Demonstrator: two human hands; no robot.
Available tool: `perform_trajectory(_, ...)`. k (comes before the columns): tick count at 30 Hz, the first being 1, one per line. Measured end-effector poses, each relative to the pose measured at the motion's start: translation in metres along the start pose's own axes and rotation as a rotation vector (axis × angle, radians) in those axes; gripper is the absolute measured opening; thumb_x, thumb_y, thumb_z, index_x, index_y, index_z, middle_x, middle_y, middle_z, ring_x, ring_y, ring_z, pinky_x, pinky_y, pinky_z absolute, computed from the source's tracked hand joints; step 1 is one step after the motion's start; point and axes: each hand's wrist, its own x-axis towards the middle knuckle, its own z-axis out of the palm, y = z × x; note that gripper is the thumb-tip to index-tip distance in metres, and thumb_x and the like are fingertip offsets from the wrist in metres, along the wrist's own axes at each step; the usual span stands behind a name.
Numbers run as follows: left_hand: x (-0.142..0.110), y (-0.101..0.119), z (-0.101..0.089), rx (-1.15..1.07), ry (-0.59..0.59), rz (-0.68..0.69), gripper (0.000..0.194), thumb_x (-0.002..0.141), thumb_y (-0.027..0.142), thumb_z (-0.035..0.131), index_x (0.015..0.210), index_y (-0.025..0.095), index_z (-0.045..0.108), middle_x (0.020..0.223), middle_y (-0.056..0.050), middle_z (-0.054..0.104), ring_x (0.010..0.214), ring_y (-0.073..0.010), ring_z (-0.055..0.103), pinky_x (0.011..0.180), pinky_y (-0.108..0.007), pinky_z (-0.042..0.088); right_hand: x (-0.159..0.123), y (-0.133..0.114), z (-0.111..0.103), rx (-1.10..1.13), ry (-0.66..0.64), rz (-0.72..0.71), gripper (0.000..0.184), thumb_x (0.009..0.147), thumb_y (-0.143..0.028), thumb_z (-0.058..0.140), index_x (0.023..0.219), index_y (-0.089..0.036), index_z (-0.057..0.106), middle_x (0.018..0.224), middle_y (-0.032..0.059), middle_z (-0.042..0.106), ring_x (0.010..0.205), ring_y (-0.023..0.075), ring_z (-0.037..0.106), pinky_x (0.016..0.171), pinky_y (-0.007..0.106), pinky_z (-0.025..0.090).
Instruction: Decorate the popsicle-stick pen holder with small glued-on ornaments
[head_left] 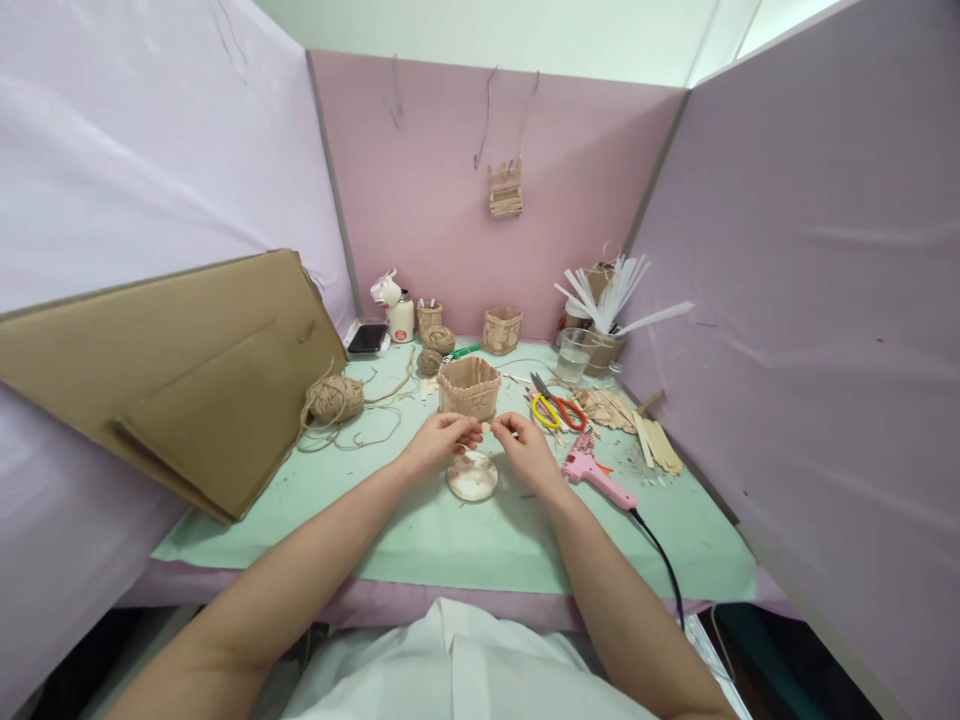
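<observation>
My left hand and my right hand meet over the green table, fingers pinched together on a small pale piece held between them. What the piece is I cannot make out. Just below the hands sits a small clear round dish with white residue. Right behind the hands stands a little basket of wooden sticks.
A pink glue gun with a black cord lies right of the hands. Scissors, flat wooden sticks, a glass and a cup of white sticks are at the right. A twine ball and a leaning cardboard sheet are at the left.
</observation>
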Motion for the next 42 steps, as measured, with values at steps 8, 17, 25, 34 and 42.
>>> perform_trajectory(8, 0.004, -0.004, -0.018, -0.241, -0.369, -0.326, 0.027, 0.064, 0.025, 0.08, 0.084, 0.011, 0.067, 0.084, -0.008, 0.07, 0.072, -0.0098, 0.065, 0.071, -0.02, 0.051, -0.006, -0.008, -0.013, -0.051, -0.291, -0.101, 0.011, 0.083, -0.026, 0.048, 0.078, -0.02, 0.056, 0.075, -0.001, 0.058, 0.074, 0.0151, 0.052, 0.071, 0.027, 0.04)
perform_trajectory(17, 0.005, -0.006, -0.02, -0.303, -0.403, -0.349, 0.032, 0.06, 0.018, 0.082, 0.087, 0.01, 0.065, 0.081, -0.006, 0.07, 0.071, -0.0092, 0.066, 0.068, -0.018, 0.051, -0.006, -0.011, -0.01, -0.097, -0.322, -0.119, 0.013, 0.086, -0.025, 0.045, 0.083, -0.019, 0.057, 0.083, 0.0014, 0.06, 0.081, 0.0157, 0.054, 0.075, 0.028, 0.041)
perform_trajectory(25, 0.008, -0.002, -0.027, -0.395, -0.325, -0.338, 0.031, 0.062, 0.011, 0.08, 0.09, 0.008, 0.066, 0.078, -0.007, 0.07, 0.068, -0.0087, 0.065, 0.064, -0.016, 0.052, -0.031, -0.008, -0.063, -0.456, -0.063, -0.079, 0.022, 0.085, -0.039, 0.05, 0.094, -0.02, 0.058, 0.093, 0.007, 0.061, 0.088, 0.0215, 0.056, 0.079, 0.034, 0.042)
perform_trajectory(34, 0.008, 0.003, -0.028, -0.5, -0.222, -0.313, 0.014, 0.068, 0.003, 0.072, 0.079, 0.007, 0.065, 0.078, -0.009, 0.069, 0.066, -0.0089, 0.065, 0.06, -0.015, 0.052, -0.066, 0.032, -0.147, -0.956, -0.014, 0.312, 0.038, 0.073, -0.043, 0.061, 0.097, -0.015, 0.062, 0.105, 0.0159, 0.061, 0.105, 0.0333, 0.052, 0.085, 0.039, 0.042)
perform_trajectory(42, 0.011, 0.0, -0.032, -0.555, -0.253, -0.27, 0.011, 0.071, 0.005, 0.07, 0.079, 0.008, 0.064, 0.077, -0.007, 0.067, 0.067, -0.0087, 0.064, 0.061, -0.014, 0.052, -0.056, 0.034, -0.124, -0.962, -0.133, 0.392, 0.031, 0.075, -0.04, 0.06, 0.094, -0.016, 0.062, 0.097, 0.0134, 0.061, 0.091, 0.0273, 0.058, 0.076, 0.033, 0.042)
